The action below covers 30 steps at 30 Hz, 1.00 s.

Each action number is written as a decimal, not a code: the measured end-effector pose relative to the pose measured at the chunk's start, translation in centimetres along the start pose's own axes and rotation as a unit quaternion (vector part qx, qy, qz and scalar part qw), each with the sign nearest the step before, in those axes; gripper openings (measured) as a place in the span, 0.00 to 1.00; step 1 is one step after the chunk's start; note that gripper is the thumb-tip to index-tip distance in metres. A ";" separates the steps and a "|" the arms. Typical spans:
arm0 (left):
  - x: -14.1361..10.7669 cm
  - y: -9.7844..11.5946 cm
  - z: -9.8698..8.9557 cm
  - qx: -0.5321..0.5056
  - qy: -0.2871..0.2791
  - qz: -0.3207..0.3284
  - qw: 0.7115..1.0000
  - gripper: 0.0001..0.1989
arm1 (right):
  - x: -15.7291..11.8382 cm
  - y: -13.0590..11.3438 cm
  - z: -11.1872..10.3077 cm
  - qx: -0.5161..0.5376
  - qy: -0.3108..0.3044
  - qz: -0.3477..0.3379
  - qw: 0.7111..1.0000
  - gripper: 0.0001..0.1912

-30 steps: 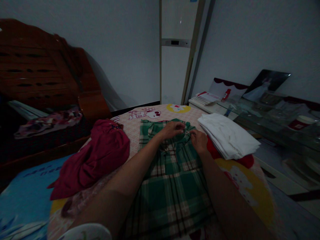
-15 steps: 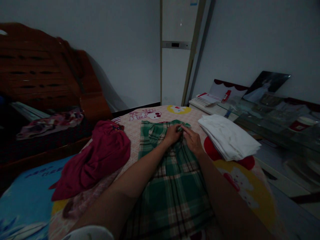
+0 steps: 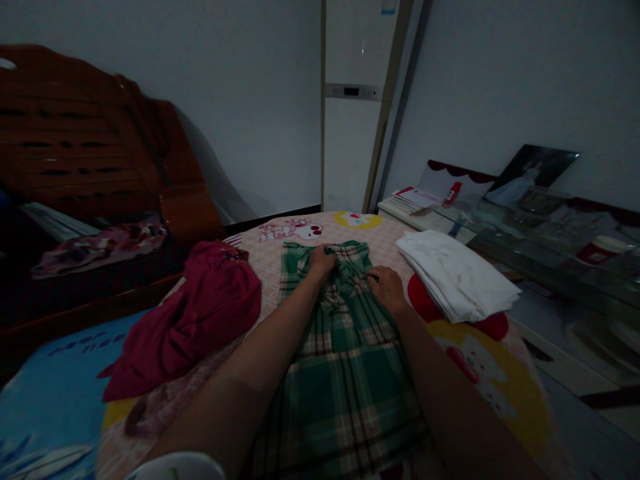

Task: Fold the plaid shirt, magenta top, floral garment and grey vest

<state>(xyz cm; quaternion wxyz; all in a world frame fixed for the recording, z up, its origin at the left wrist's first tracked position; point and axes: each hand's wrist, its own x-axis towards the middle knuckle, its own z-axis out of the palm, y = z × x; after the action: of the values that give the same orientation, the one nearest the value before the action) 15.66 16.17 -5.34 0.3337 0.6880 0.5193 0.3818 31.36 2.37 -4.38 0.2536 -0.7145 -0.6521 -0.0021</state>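
Observation:
A green plaid garment point(image 3: 345, 387) lies lengthwise on the patterned pink cloth of the table point(image 3: 385, 233), its far end gathered and wrinkled. My left hand point(image 3: 323, 261) is closed on the fabric near the collar area, left of centre. At the right side of the same end, my right hand point(image 3: 387, 287) pinches the plaid cloth between thumb and fingers. My forearms cover parts of the garment's sides.
To the left lies a crumpled dark red garment point(image 3: 200, 313). A folded white cloth point(image 3: 457, 273) sits at the right. Beyond it stands a glass shelf point(image 3: 530, 250) with a paper cup point(image 3: 603, 250). A wooden bench point(image 3: 75, 147) is at the far left.
My hands, close together before at the collar area, are now apart. The left one has moved left and the right one slightly down, and the fabric between them is more spread.

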 end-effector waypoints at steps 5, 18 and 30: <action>-0.1 0.3 -2.7 0.132 0.058 0.009 0.990 0.20 | 0.1 0.0 -0.6 -0.054 -0.001 0.075 0.996 0.14; 3.2 4.9 0.3 0.231 -0.099 0.177 0.952 0.16 | 0.0 -0.1 -0.2 -0.101 0.008 0.083 0.991 0.15; 4.8 4.9 4.6 0.224 -0.074 0.068 0.969 0.13 | -0.1 -0.1 -0.1 -0.097 0.007 0.074 0.992 0.14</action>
<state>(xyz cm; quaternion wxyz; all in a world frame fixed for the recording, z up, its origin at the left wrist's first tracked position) 22.75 19.34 -2.48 0.1814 0.8050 0.5179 0.2255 31.28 2.21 -4.32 0.1865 -0.7818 -0.5927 -0.0515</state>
